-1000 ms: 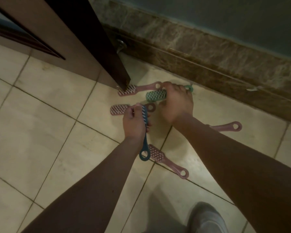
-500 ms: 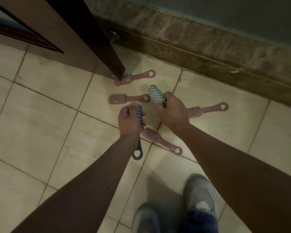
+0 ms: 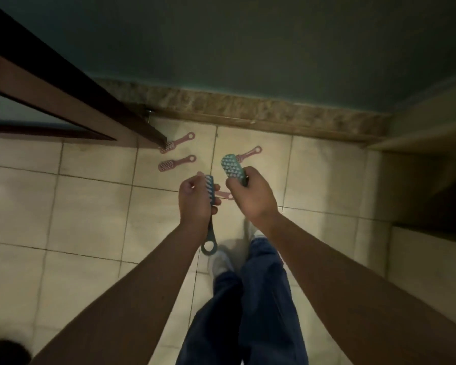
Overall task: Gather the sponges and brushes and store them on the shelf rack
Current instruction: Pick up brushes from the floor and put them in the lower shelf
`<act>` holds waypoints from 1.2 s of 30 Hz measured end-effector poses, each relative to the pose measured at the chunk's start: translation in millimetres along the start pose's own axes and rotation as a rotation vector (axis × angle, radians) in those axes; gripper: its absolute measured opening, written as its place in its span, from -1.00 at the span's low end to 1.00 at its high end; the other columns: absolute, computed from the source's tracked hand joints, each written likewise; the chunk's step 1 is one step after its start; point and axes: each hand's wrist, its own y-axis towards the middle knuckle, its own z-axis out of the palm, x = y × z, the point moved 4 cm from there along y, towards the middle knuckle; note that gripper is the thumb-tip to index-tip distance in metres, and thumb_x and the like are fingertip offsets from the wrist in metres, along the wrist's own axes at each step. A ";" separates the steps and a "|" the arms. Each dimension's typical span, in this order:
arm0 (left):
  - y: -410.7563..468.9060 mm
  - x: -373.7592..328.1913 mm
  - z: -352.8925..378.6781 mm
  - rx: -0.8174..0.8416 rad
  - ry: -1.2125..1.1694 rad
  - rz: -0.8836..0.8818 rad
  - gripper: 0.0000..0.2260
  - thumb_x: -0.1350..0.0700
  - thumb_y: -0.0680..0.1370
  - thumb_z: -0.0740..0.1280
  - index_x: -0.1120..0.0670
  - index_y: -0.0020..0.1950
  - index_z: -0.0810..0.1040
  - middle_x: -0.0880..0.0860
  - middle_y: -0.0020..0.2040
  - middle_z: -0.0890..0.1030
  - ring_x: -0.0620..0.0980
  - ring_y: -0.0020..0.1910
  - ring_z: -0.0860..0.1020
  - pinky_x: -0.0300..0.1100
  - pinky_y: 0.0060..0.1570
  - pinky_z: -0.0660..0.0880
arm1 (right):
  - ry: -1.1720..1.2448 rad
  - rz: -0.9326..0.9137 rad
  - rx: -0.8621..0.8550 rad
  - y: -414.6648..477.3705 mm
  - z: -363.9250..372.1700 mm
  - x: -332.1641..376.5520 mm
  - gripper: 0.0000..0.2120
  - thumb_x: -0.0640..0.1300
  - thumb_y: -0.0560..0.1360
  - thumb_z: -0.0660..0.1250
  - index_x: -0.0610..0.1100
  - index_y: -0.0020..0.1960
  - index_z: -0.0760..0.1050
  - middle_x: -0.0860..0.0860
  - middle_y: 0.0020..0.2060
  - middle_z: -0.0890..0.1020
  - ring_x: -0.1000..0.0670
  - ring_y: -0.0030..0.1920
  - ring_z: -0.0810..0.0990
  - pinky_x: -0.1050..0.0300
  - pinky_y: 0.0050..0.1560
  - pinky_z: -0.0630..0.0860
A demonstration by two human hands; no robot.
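**Pink brushes on floor; two brushes in hand**

Pink plastic brush [image 3: 177, 142] and a second pink brush [image 3: 176, 163] lie on the tiled floor [image 3: 90, 204] near the door's corner. Left hand [image 3: 195, 204] grips a blue long-handled brush [image 3: 210, 206]. Right hand [image 3: 250, 197] clamps a green bristled brush [image 3: 231, 165].

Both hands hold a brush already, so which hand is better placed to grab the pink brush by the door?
Left, probably: the left hand sits nearer the pink brush; the right hand is farther over.
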 end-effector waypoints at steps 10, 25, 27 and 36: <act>-192.5 -123.6 18.9 0.381 0.040 -0.076 -0.84 0.19 0.60 0.14 0.14 -0.04 0.51 0.16 -0.10 0.60 -0.03 -0.40 0.50 -0.03 -0.14 0.57 | 0.132 0.082 -0.178 -174.9 -158.8 109.9 -0.74 -0.08 0.51 0.26 -0.30 -0.08 0.51 -0.12 -0.31 0.52 -0.15 -0.26 0.50 -0.19 -0.17 0.53; -400.4 -229.3 78.4 0.692 0.429 0.354 -0.87 0.10 0.56 0.37 0.08 0.09 0.57 0.00 -0.15 0.61 -0.27 -0.37 0.53 -0.45 -0.45 0.40 | 0.285 -0.066 -0.578 -345.5 -323.7 169.1 -0.79 0.04 0.51 0.38 -0.07 0.03 0.64 0.04 -0.22 0.68 0.07 -0.21 0.66 0.14 -0.20 0.60; -424.9 -235.5 91.6 0.735 0.428 0.369 -0.93 0.13 0.58 0.34 0.06 0.05 0.53 0.00 -0.25 0.56 -0.29 -0.58 0.47 -0.45 -0.59 0.32 | 0.408 -0.112 -0.629 -363.9 -343.1 165.8 -0.82 -0.02 0.54 0.36 -0.11 0.02 0.62 0.06 -0.27 0.66 0.19 -0.32 0.62 0.30 -0.34 0.50; -529.6 -230.6 166.6 0.974 0.404 0.259 -0.67 -0.13 0.62 0.16 0.08 0.21 0.44 0.11 -0.08 0.62 0.06 -0.25 0.63 -0.14 -0.33 0.60 | 0.975 -0.073 -0.697 -438.2 -430.4 133.5 -0.72 -0.12 0.51 0.07 -0.09 -0.13 0.56 -0.08 -0.27 0.62 -0.02 -0.37 0.54 0.21 -0.39 0.43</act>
